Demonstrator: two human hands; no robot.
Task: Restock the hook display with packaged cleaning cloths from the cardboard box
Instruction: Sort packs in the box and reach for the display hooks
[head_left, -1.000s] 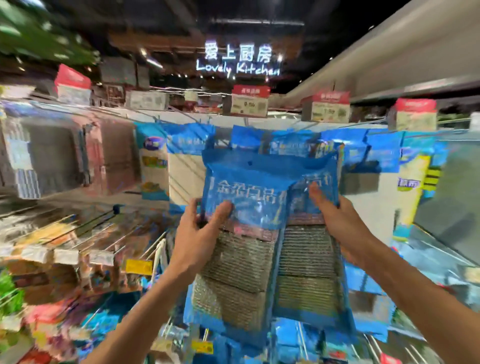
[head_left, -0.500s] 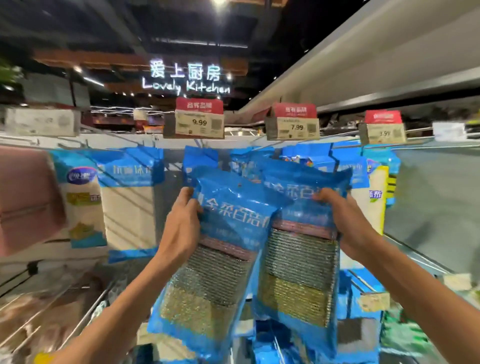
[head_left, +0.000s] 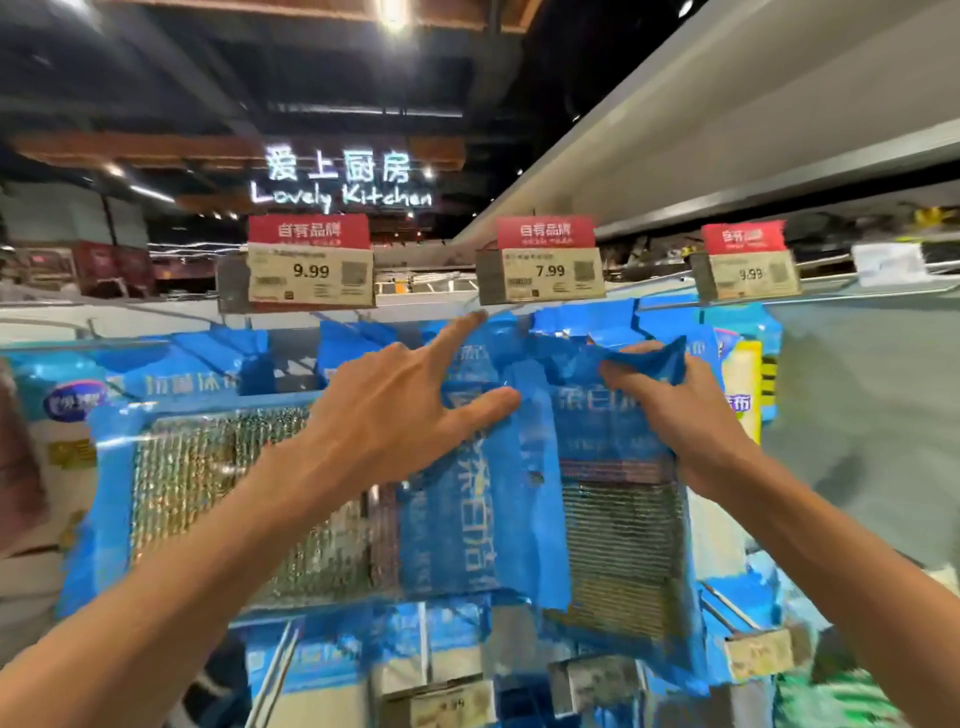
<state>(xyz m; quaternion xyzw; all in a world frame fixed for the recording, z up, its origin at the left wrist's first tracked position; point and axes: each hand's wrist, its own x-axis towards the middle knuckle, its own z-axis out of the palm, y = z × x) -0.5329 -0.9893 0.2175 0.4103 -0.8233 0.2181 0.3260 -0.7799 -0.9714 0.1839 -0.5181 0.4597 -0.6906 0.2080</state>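
Both of my hands are raised to the top hook row, each with a blue cleaning-cloth pack. My left hand has its thumb pressed on the header of one pack, which lies turned sideways behind my wrist. Its index finger stretches up to the hook under the 7.99 price tag, and its other fingers are hidden. My right hand grips the crumpled header of the second pack, which hangs upright. Several matching blue packs hang on that hook behind them. The cardboard box is out of view.
A 9.99 tag marks the hook to the left and another tag the hook to the right. White-cloth packs hang at the left, a yellow pack at the right. Lower hooks jut out below. A grey panel bounds the right.
Both hands have risen with the packs to the top hook row. The left pack has swung sideways and my left index finger has stretched out. My right hand has bunched its pack's header.
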